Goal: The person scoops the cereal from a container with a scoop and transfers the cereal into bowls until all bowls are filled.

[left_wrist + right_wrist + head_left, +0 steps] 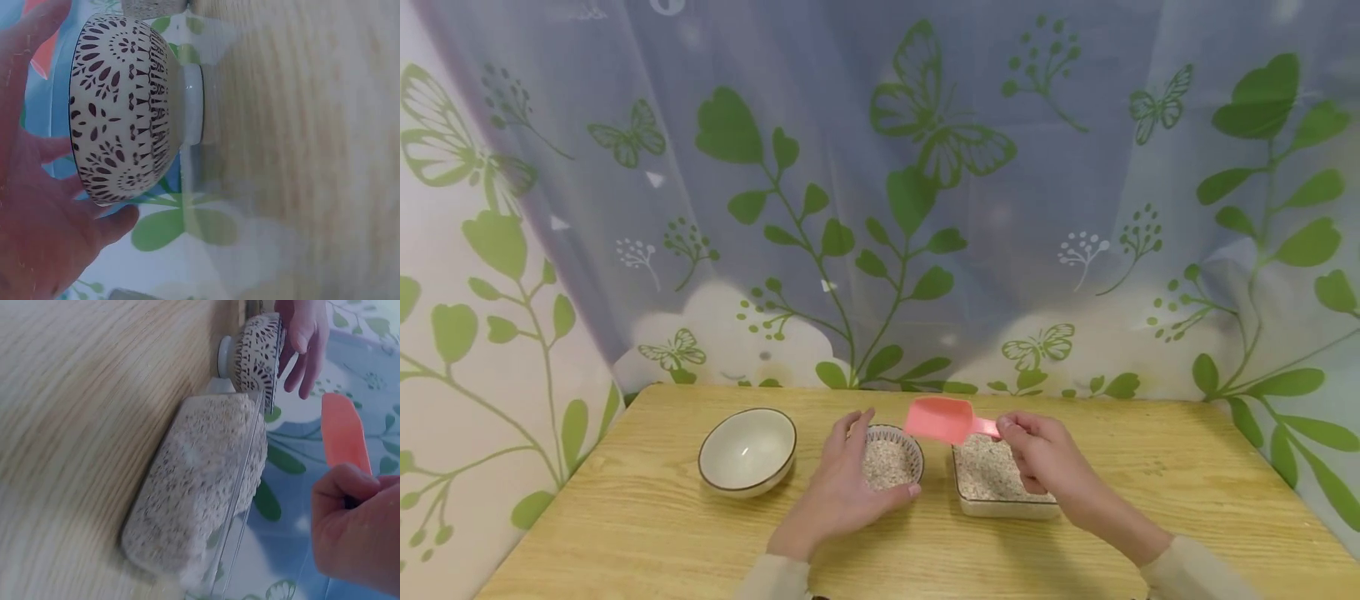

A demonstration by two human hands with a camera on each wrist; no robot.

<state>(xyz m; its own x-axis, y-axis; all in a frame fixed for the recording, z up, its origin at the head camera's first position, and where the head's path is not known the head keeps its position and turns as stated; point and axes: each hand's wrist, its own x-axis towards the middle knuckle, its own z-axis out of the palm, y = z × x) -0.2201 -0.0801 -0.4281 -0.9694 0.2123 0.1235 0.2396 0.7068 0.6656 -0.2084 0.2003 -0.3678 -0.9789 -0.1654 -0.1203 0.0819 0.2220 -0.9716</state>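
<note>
My right hand (1048,454) grips the handle of a pink scoop (942,419), raised above the table between a small bowl and a rectangular dish; only pink shows inside the scoop. The small patterned bowl (119,112) holds pale flakes, like oats (886,464). Around its near and left rim spreads my left hand (850,492), thumb and fingers apart and fairly straight. Below my right hand stands the rectangular dish (1006,508), full of the same flakes (194,469); the hand hides its right part in the head view.
A larger cream bowl (747,450) with a dark rim stands to the left of my left hand, nothing visible inside it. All stand on a wooden table (640,533). A curtain with leaves and butterflies (850,208) hangs right behind the table's back edge.
</note>
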